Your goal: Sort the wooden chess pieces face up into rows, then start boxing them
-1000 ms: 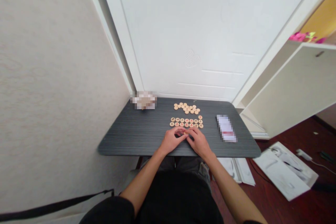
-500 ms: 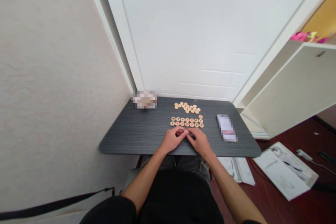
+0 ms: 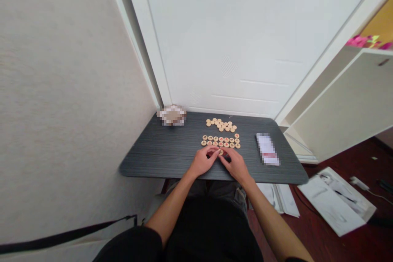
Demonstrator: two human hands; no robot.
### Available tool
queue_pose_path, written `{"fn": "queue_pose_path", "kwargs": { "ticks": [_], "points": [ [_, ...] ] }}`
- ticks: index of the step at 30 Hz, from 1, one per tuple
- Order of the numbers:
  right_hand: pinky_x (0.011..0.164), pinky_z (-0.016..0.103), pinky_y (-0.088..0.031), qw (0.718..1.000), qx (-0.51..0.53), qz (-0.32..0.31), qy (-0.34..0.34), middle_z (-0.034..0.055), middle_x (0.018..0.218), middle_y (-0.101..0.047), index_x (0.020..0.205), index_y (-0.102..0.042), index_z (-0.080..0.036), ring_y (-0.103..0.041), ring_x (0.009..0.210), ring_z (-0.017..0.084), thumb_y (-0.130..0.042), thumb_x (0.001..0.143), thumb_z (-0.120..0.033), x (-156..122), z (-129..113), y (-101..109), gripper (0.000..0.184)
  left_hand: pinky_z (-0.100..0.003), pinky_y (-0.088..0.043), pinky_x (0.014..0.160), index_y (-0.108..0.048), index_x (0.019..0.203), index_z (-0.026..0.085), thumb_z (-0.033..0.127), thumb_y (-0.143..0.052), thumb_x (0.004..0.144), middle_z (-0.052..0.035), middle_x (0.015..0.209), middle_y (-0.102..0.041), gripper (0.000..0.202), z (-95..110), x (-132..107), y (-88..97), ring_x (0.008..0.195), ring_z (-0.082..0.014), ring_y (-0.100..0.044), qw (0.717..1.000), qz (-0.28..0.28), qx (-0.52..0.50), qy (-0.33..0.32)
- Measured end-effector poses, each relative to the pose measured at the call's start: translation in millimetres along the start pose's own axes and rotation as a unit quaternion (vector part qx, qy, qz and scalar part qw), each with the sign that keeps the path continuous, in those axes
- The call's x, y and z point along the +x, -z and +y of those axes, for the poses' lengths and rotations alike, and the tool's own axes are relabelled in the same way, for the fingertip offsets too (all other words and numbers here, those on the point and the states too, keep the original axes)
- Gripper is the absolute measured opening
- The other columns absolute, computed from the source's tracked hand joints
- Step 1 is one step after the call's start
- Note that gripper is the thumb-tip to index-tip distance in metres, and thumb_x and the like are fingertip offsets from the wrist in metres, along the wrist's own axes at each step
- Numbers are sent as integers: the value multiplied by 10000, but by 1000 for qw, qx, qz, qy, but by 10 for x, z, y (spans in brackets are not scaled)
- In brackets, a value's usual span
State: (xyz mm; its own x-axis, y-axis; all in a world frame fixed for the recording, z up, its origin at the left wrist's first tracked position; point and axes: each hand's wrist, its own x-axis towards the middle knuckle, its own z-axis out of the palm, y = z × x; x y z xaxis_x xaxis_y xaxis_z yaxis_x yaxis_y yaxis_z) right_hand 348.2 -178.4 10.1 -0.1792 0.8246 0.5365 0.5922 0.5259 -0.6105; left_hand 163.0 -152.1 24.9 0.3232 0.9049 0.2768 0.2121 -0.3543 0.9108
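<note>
- The left hand (image 3: 205, 160) had its grip on a small round piece (image 3: 221, 152), pinching it with the fingertips.
- The right hand (image 3: 236, 163) had its grip on the same piece, from the other side.
- The piece was between the two hands, near the front of the dark worktop (image 3: 159, 157), with a dark mark showing on its top.
- Just past the fingers lay a near row (image 3: 220, 144) of seven round pieces, and right behind it a far row (image 3: 221, 139) of seven more.
- Some of these had red marks and some had dark marks.
- One single piece (image 3: 236, 136) with a red mark lay behind the right end of the far row.
- Farther back was a bunch of round pieces (image 3: 221, 124) that looked plain on top, many of them touching.
- A blurry pale thing (image 3: 267, 149) lay on the right side of the worktop, well apart from the rows.
- Another blurry thing (image 3: 172, 115) sat at the back left corner.
- A big white door (image 3: 227, 28) stood behind the worktop.
</note>
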Motion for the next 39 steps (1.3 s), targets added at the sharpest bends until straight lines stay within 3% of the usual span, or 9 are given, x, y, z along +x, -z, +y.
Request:
{"fn": "queue_pose_path", "kwargs": {
  "ticks": [14, 26, 30, 34, 39],
  "points": [
    [862, 347, -552, 1000, -7, -7, 11, 70, 1055, -710, 1230, -639, -241, -662, 915, 205, -606, 920, -249, 6, -54, 29, 313, -301, -582, 823, -680, 1037, 208, 382, -608, 924, -42, 970, -769, 219, -7, 12, -18, 884, -180, -732, 1000, 2, -11, -4],
    [795, 312, -528, 999, -32, -12, -25, 59, 946, -701, 1094, -667, -214, -650, 844, 195, -638, 915, -319, -1, -46, 35, 209, -288, -562, 823, -711, 1067, 221, 355, -584, 937, -29, 998, -778, 226, 35, 1, 7, 899, -180, -730, 1000, -19, 23, -6],
    [737, 289, -500, 998, -55, -21, -31, 42, 863, -677, 997, -670, -212, -617, 776, 183, -639, 921, -331, -5, -44, 23, 145, -292, -554, 840, -737, 1072, 237, 336, -569, 942, -24, 1048, -775, 235, 62, -3, 14, 925, -186, -723, 999, -25, 46, -12],
    [717, 286, -469, 995, -90, -36, -15, 36, 787, -649, 878, -659, -214, -596, 747, 183, -583, 967, -333, -16, -12, 3, 167, -284, -554, 820, -716, 1057, 224, 340, -581, 931, -21, 980, -777, 217, 51, -6, 2, 877, -175, -725, 999, -27, 34, -4],
    [764, 306, -480, 994, -99, -52, -1, 55, 839, -682, 910, -666, -212, -622, 808, 205, -577, 979, -307, -31, 54, -19, 147, -279, -551, 795, -709, 1020, 217, 354, -617, 907, -25, 939, -768, 200, 6, -11, -20, 860, -169, -715, 999, -35, 40, -6]
  ]
}}
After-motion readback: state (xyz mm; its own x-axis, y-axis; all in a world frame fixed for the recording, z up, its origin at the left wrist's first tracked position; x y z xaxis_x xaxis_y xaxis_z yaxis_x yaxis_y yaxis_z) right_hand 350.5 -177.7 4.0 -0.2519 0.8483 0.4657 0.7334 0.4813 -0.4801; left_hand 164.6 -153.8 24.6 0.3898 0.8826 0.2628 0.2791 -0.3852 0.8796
